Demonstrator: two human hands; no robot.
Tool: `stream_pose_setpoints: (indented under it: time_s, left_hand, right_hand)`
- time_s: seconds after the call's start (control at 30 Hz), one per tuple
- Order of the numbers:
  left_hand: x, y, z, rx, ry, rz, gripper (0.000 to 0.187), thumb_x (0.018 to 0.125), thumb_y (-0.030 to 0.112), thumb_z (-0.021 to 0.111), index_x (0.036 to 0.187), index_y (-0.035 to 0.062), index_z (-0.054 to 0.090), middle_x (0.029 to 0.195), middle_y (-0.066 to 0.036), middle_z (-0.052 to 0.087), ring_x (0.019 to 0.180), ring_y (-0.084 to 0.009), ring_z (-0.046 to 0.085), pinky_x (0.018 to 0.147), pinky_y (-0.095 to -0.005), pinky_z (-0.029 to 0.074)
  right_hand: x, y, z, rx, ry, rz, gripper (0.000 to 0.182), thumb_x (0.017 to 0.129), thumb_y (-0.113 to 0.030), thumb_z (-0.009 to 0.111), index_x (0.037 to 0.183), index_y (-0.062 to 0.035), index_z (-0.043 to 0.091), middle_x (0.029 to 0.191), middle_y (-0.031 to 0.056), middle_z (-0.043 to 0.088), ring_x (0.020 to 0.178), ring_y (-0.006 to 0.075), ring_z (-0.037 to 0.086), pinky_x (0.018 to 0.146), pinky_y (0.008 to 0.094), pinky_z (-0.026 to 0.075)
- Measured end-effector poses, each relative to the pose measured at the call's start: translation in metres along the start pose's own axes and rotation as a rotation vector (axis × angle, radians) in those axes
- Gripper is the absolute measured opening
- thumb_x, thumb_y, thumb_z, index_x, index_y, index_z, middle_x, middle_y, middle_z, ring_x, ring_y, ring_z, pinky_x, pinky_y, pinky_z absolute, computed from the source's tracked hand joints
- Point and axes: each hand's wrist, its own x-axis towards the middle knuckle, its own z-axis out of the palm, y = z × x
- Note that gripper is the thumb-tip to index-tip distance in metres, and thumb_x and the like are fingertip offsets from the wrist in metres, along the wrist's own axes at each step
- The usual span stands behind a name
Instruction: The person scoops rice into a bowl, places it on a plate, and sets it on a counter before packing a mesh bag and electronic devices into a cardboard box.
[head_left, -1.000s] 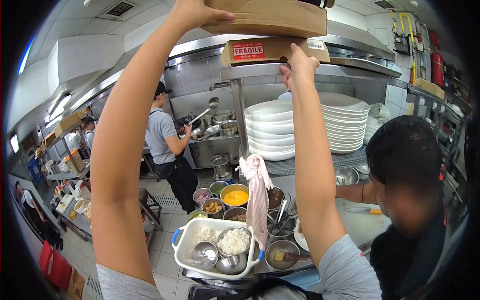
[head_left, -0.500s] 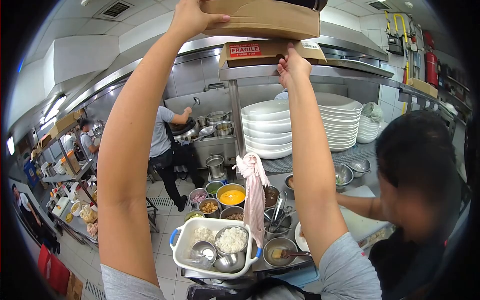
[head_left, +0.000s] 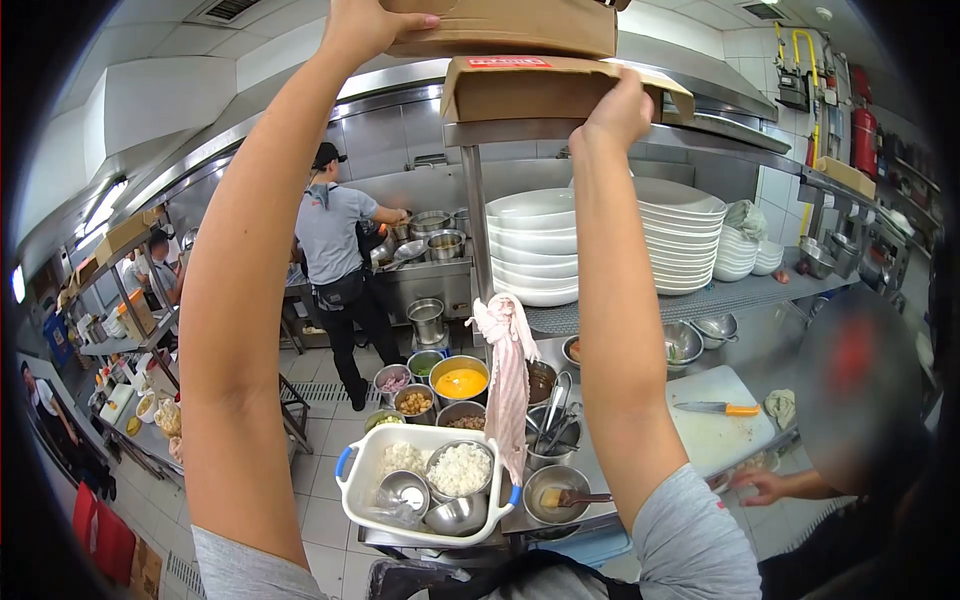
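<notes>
Both my arms reach up to the shelf over the counter. My left hand [head_left: 362, 28] grips the left end of an upper cardboard box [head_left: 510, 28], thumb on its front and the other fingers out of sight. Beneath it, a lower cardboard box [head_left: 540, 95] with a red label sits at the shelf's edge, its front flap tilted outward. My right hand [head_left: 618, 110] is closed on the right part of that flap, its fingertips partly hidden. The upper box's top lies beyond the frame.
Stacked white plates [head_left: 535, 245] stand below the shelf. A white basin [head_left: 355, 505] holds rice bowls, and a pink cloth [head_left: 508, 380] hangs beside it. On a cutting board [head_left: 715, 440] lies an orange-handled knife [head_left: 715, 408]. A co-worker [head_left: 850, 400] is close at right; another [head_left: 335, 240] stands by the stove.
My right hand has moved from beneath the lower box to its flap, which now tips outward. My left hand and the upper box shifted slightly left. The right co-worker moved off the board.
</notes>
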Motion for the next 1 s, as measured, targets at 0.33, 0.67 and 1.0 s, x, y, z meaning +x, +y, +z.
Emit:
stream_pose_setpoints:
  time_s: [0.33, 0.67, 1.0]
  left_hand:
    - [-0.014, -0.002, 0.01, -0.061, -0.009, -0.087, 0.057, 0.049, 0.033, 0.088, 0.085, -0.0003, 0.06, 0.083, -0.017, 0.061, 0.08, -0.0303, 0.059, 0.071, -0.0379, 0.047]
    - [-0.019, 0.014, 0.015, -0.089, -0.025, -0.064, 0.06, 0.05, 0.036, 0.088, 0.087, -0.0022, 0.06, 0.087, -0.018, 0.062, 0.081, -0.0288, 0.06, 0.072, -0.0375, 0.048]
    - [-0.017, 0.033, 0.016, -0.181, -0.078, -0.087, 0.059, 0.051, 0.036, 0.087, 0.088, -0.0018, 0.061, 0.09, -0.019, 0.062, 0.086, -0.0297, 0.06, 0.075, -0.0376, 0.048]
  right_hand:
    - [-0.046, 0.004, -0.002, 0.12, 0.112, 0.379, 0.084, 0.078, -0.066, 0.05, 0.132, -0.0069, 0.022, 0.126, 0.0126, 0.037, 0.107, 0.0253, 0.046, 0.078, 0.0432, 0.042]
    - [-0.032, -0.015, -0.019, -0.015, -0.084, 0.212, 0.099, 0.07, -0.065, 0.064, 0.134, -0.0059, 0.017, 0.125, 0.0168, 0.036, 0.109, 0.0296, 0.044, 0.087, 0.0533, 0.039]
    - [-0.011, -0.012, -0.027, 0.074, -0.484, 0.514, 0.047, 0.098, -0.029, 0.028, 0.132, 0.0035, 0.024, 0.132, 0.0253, 0.03, 0.123, 0.0443, 0.036, 0.098, 0.0657, 0.036]
